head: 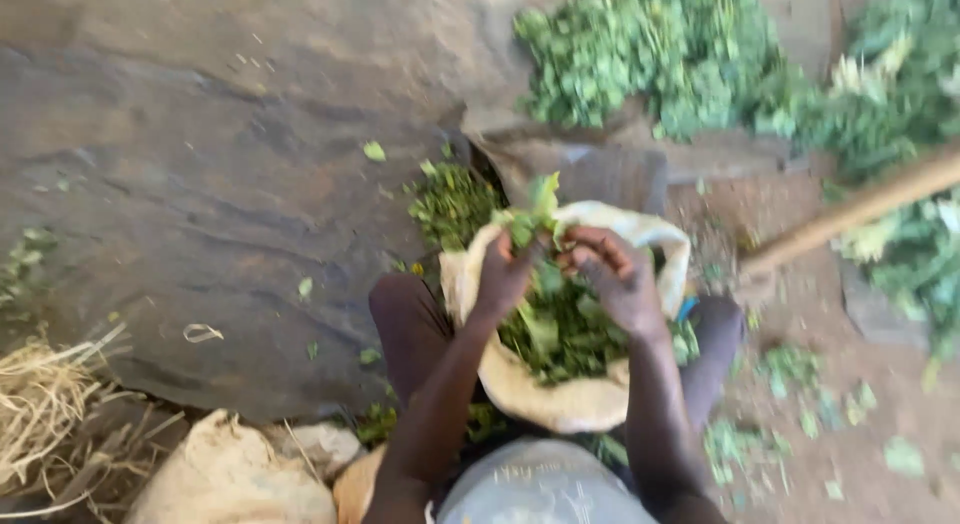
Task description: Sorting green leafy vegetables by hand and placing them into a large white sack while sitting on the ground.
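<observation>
Leaf sprig [540,199]: you hold it up over the far rim of the cream bag.
Left hand [508,274]: your fingers are pinched on the sprig.
Right hand [617,272]: your fingers are curled on its stem.
Cream bag [560,404]: sits on your lap, full of green leaves.
Big leaf pile [650,54]: lies on the ground past the bag.

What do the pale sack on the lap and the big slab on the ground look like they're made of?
Sack: seemingly coarse woven cloth, off-white and matte; its rolled rim slumps softly. The picture is too blurred to show a weave. Slab: apparently rough natural stone, grey-brown and dull, with streaks and uneven ridges. Both hands hold green leaves above it.
</observation>
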